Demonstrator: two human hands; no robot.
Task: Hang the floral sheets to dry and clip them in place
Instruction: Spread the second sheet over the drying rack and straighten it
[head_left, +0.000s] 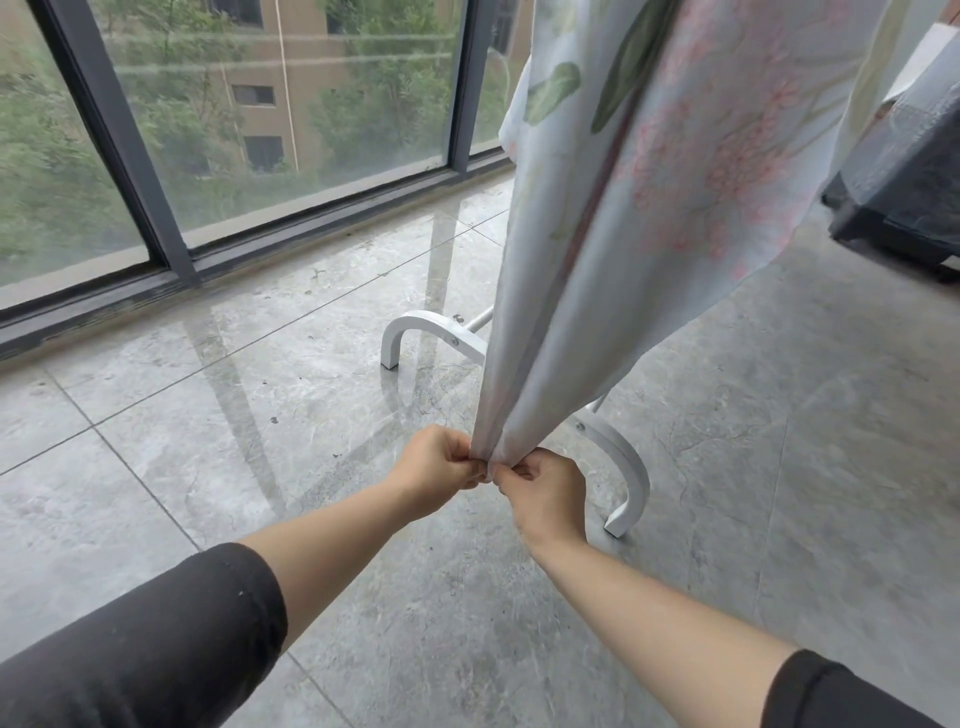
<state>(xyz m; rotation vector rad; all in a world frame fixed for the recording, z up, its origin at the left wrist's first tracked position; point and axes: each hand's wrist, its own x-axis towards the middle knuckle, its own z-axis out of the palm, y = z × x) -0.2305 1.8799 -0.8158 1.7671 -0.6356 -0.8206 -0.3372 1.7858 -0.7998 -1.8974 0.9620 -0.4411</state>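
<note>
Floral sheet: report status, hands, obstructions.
Left hand, right hand pinch bottom corner of pale-blue floral sheet. Hanging, no clips seen. White curved metal rack foot behind.

Open floor (218, 467) is left at near left and right. The middle is blocked by the hanging floral sheet (623, 234) and white rack feet (634, 462); the far left is closed by the window (291, 119)

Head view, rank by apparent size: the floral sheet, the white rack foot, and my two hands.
1. floral sheet, by far the largest.
2. white rack foot, partly hidden behind the sheet.
3. left hand and right hand: they look alike, so no ranking; both pinch the sheet's lower edge.
</note>
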